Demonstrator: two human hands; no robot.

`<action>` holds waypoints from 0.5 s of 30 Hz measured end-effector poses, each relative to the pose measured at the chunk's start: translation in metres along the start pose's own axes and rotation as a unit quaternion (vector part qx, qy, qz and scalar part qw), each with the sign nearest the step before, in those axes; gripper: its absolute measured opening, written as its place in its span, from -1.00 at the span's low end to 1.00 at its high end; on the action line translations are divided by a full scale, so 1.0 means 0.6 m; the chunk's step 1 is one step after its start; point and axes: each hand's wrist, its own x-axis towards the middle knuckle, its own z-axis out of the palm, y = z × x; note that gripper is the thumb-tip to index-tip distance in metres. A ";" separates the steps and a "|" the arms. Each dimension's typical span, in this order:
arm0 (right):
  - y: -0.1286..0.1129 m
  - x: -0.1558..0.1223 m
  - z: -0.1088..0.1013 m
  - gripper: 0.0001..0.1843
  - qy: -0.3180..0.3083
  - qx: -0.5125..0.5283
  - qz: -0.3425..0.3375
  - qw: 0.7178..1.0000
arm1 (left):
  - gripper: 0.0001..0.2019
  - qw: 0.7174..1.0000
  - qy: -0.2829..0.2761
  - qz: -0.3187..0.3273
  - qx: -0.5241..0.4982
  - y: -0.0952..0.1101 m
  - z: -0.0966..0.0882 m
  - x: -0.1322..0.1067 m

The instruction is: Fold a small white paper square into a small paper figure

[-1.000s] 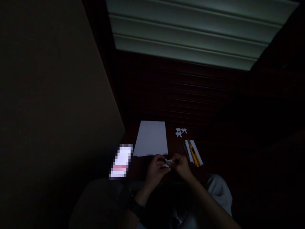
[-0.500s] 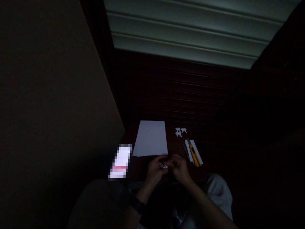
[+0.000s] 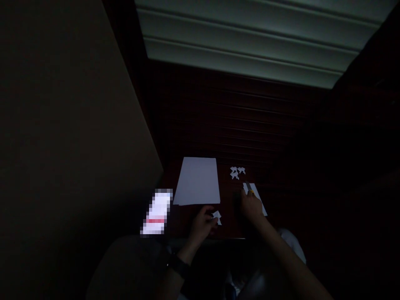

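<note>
The scene is very dark. My left hand [image 3: 202, 224] pinches a small folded white paper piece [image 3: 216, 216] just above the dark table [image 3: 228, 196]. My right hand [image 3: 251, 207] lies to the right, over the yellow utility knife [image 3: 251, 191] and the white paper strip [image 3: 258, 196] beneath it, covering most of the knife. Its fingers are too dim to read. A white sheet of paper [image 3: 197, 181] lies flat just beyond my left hand.
Several small folded white paper pieces [image 3: 236, 172] sit behind the knife. A bright blurred rectangle [image 3: 157, 211] lies at the left of the table. A pale wall [image 3: 62, 125] rises on the left, and light slatted panels [image 3: 250, 46] run behind.
My right hand has let go of the small paper piece and moved right onto the utility knife. My left hand keeps the piece.
</note>
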 end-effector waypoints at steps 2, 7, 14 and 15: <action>0.000 0.006 0.008 -0.61 -0.023 -0.004 -0.015 1.000 | -0.63 0.999 0.008 0.028 0.037 0.000 0.001 0.000; -0.001 0.020 0.004 -0.67 -0.046 0.062 -0.071 0.994 | -0.81 0.976 0.075 0.119 0.165 0.007 0.004 -0.004; -0.007 -0.005 -0.001 -0.74 -0.085 0.671 -0.058 0.735 | -0.72 0.911 0.141 0.205 0.329 0.013 0.011 -0.017; -0.010 -0.013 0.000 -0.75 -0.095 0.710 -0.055 0.696 | -0.71 0.902 0.147 0.216 0.343 0.013 0.012 -0.019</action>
